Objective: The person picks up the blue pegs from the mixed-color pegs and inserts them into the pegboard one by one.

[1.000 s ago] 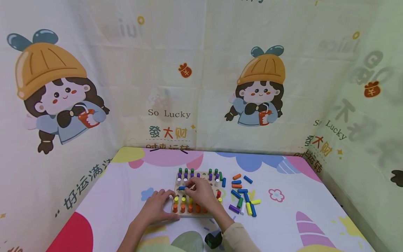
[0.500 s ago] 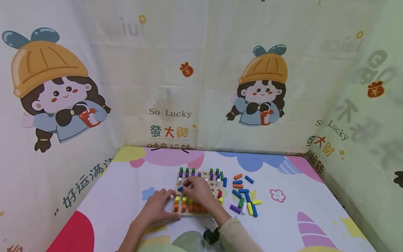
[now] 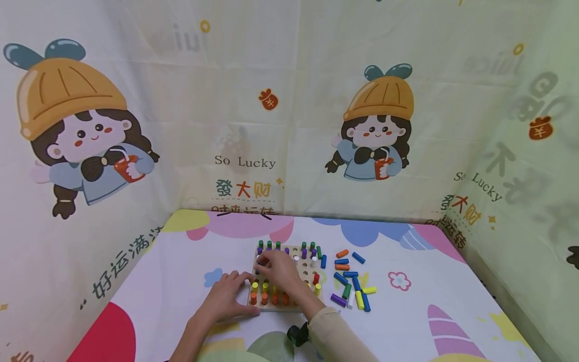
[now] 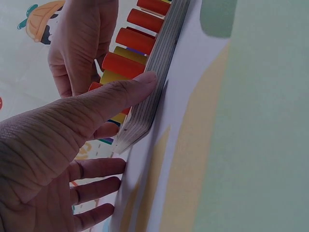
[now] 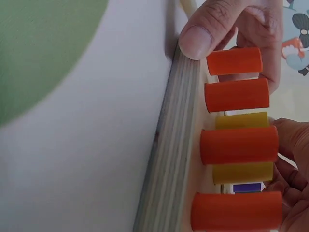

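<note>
A wooden pegboard (image 3: 271, 309) lies on the table with rows of coloured pegs upright in it. My left hand (image 3: 226, 296) grips its near left corner, thumb (image 4: 140, 87) against the front edge and index finger at the left side. Over the board's left part, my right hand (image 3: 282, 271) pinches a blue peg (image 3: 257, 272) at the left end of a row. Fingers hide most of that peg. Orange pegs (image 5: 239, 145) fill the front row, with yellow pegs (image 3: 255, 286) behind. Purple and green pegs (image 3: 261, 244) stand at the back.
Loose pegs lie right of the board: several blue pegs (image 3: 359, 257), orange pegs (image 3: 342, 267), a purple peg (image 3: 338, 300), a white peg and others. One red peg (image 3: 316, 278) stands near the board's right edge. A black device (image 3: 297, 335) sits by my right sleeve.
The blue peg lay level in my right fingers, then tilted; now it is mostly hidden under them. My right hand has shifted slightly left. The left hand stays at the corner.
</note>
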### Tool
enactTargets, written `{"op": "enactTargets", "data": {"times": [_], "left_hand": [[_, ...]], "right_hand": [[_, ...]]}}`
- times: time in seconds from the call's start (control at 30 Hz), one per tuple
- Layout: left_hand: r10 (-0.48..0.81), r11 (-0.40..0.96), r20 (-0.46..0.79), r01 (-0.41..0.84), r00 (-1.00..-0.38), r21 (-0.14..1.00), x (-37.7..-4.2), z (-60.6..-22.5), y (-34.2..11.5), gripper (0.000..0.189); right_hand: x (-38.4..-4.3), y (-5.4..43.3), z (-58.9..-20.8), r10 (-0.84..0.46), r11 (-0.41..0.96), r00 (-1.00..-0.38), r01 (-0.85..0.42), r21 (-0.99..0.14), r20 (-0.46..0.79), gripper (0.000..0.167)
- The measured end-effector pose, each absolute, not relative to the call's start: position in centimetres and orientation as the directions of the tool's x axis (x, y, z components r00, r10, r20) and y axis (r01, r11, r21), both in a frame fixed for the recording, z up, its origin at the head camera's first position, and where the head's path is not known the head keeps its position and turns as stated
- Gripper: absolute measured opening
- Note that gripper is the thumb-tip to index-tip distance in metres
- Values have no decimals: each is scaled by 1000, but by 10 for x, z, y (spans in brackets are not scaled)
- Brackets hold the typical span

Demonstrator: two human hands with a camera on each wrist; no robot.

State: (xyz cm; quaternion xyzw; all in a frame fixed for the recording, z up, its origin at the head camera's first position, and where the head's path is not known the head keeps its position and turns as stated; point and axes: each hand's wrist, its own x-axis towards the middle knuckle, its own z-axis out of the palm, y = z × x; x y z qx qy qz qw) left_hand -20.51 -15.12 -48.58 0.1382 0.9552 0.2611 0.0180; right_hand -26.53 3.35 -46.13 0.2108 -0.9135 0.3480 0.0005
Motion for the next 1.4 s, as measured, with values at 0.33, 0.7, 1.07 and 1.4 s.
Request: {"op": "enactTargets", "data": {"times": [0.33, 0.7, 1.07, 1.4], "left_hand": [[281, 827, 47, 267, -959, 496, -204, -488, -151, 70], [278, 828, 57, 270, -959, 492, -204, -488, -151, 69], [262, 828, 42, 247, -964, 503, -204, -486, -151, 68], [263, 828, 47, 250, -964, 501, -203, -486, -150, 68]], "right_hand": [[-262, 37, -465, -354, 672, -921, -372, -641, 163, 16], [-247, 45, -463, -311, 638, -929, -362, -680, 202, 16], [-229, 58, -453, -285, 597, -924, -379, -707, 255, 19], [-219, 69, -447, -278, 573, -910, -414, -707, 307, 21]]}}
